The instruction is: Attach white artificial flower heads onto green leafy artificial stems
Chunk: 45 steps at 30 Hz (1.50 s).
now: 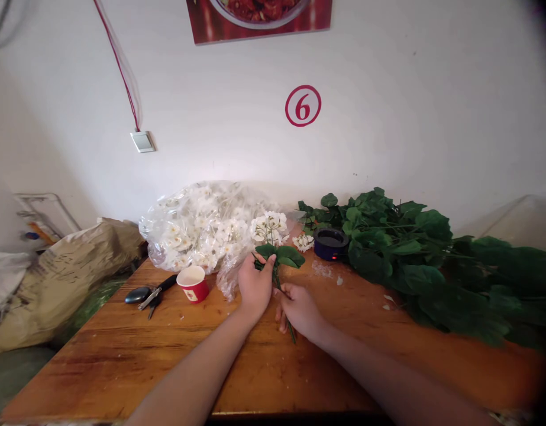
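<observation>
My left hand [256, 283] is closed around the upper stem of an artificial flower [269, 226], its thumb against the green leaves. White blossoms spread above the hand, and two broad leaves [289, 256] stick out to the right. Lower down, my right hand [298, 309] pinches the green stem [291, 332], whose bare end points toward me. The flower is held tilted a little over the wooden table [273, 378]. Some of my right fingers are hidden behind the stem and hand.
A clear plastic bag of white flowers [202, 225] lies at the back left. Before it stand a red paper cup [193, 285] and keys with a black fob [138, 295]. A dark round pot [330, 244] with a red light stands beside piled green leaves [401, 254].
</observation>
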Motion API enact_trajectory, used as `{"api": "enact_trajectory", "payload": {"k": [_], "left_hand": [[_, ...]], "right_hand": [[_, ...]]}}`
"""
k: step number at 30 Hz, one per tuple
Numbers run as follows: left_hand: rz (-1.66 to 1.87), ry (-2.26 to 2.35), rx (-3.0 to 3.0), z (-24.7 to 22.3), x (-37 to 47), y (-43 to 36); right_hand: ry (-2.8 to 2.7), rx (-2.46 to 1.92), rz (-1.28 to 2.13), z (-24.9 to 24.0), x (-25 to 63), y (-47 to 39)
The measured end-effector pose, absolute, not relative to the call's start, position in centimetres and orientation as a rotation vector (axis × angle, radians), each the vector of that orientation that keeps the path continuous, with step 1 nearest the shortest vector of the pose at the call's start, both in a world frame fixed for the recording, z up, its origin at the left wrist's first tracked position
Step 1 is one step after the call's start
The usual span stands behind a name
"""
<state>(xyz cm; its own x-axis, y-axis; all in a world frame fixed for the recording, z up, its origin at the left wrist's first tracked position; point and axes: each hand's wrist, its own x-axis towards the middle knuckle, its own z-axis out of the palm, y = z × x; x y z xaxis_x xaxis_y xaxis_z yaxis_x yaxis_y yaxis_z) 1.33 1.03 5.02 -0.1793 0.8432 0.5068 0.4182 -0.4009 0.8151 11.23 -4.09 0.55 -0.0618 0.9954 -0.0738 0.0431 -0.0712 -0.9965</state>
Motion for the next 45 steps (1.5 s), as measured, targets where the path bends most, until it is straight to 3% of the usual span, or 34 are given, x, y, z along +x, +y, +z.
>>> {"api": "enact_trajectory", "payload": {"k": [5, 11, 18, 24, 37, 45], "left_hand": [[1.608, 1.449, 1.741, 4.7, 1.0, 1.7], [1.357, 1.513, 1.909, 4.9, 0.2, 2.5], [1.051, 1.667, 2.305, 6.4, -0.2, 1.8], [1.154, 1.537, 2.608, 6.9, 0.0, 1.4], [1.251, 1.197, 2.821, 7.1, 0.5, 0.7], [1.157, 1.209, 2.399, 6.7, -0.3, 2.0]], "right_hand": [[-1.186, -1.210, 1.332, 1.0, 10.9, -4.3], [-1.214, -1.223, 1.330, 0.3, 11.0, -4.2], [-1.335, -1.334, 1.088, -0.2, 11.7, -3.9], [-1.429, -1.415, 0.961, 0.2, 11.9, -4.2], [-1.435, -1.414, 1.017, -0.9, 11.9, -3.7], [-1.395, -1.407, 1.011, -0.6, 11.8, -3.8]]}}
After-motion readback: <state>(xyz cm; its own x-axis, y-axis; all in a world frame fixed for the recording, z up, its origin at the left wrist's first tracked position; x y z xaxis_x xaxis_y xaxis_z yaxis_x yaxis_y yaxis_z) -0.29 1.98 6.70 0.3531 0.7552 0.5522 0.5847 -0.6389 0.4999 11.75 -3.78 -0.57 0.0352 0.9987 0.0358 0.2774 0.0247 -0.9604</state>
